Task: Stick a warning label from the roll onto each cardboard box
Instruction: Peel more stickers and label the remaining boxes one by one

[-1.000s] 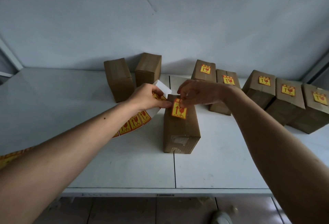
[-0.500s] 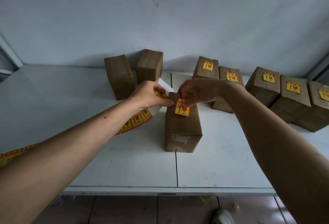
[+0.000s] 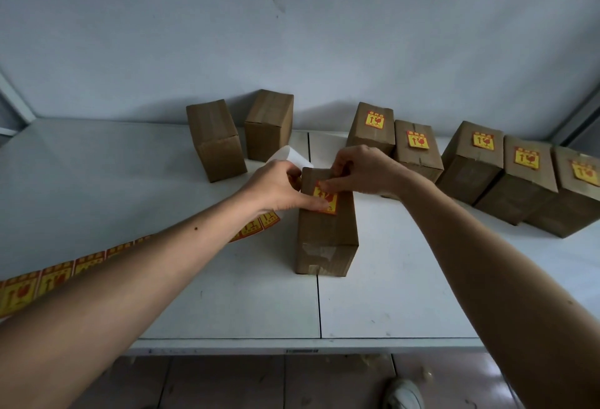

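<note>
A cardboard box [image 3: 326, 236] stands in the middle of the white table [image 3: 227, 304]. A yellow and red warning label [image 3: 327, 201] lies on its top. My left hand [image 3: 279, 186] presses the label's lower left corner with a thumb and holds the label strip's white backing end [image 3: 290, 157]. My right hand [image 3: 362, 170] presses the label's upper edge with its fingertips. The label strip [image 3: 48, 278] trails from under my left arm to the left edge. Two unlabelled boxes [image 3: 216, 140] [image 3: 269, 124] stand at the back left. Several labelled boxes [image 3: 470, 162] line the back right.
A grey wall [image 3: 292, 35] closes the back of the table. The table's front edge [image 3: 292, 343] runs below my arms, with a tiled floor and a shoe tip [image 3: 404, 394] beneath. A seam [image 3: 318, 304] divides the tabletop down the middle.
The label has gone from held above the box to lying flat on its top. Both hands have come down onto it and now press on it.
</note>
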The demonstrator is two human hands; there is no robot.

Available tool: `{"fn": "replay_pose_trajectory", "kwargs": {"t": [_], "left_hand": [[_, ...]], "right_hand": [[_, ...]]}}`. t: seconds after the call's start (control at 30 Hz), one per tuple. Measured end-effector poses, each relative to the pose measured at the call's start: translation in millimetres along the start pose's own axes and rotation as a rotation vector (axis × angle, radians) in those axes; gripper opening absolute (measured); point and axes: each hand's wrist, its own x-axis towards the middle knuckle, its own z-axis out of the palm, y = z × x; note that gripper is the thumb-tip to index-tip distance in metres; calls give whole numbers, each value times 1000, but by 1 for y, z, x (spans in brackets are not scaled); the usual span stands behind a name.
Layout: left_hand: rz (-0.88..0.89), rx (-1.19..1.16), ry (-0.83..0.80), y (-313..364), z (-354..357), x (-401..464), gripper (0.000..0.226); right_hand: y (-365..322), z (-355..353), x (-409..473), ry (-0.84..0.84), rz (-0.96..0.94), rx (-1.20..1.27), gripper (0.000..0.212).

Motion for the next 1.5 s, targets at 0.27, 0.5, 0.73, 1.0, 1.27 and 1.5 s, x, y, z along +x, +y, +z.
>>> {"fn": "replay_pose_trajectory", "kwargs": {"t": [0.27,0.5,0.73,1.0,1.27,1.5], "left_hand": [[-2,39,33,2,2,2,82],[-17,-50,84,-2,-9,-1,70],[-54,-81,226,-11,-33,-6,43],[-27,42,348,-13,-68,-20,31],[-21,149,89,-28,-91,-9,14],[-97,69,-81,-40,-98,36,79]], "right_hand": [[-2,30,-8,334,63,178,30],[-6,8,-47,311,-175,122,21],[-8,25,-74,-1,-362,-214,77],[-3,14,-53,142,-316,-350,44],[-5,14,19,319,-261,-407,31],[-16,16,81,500,124,-343,27]]}}
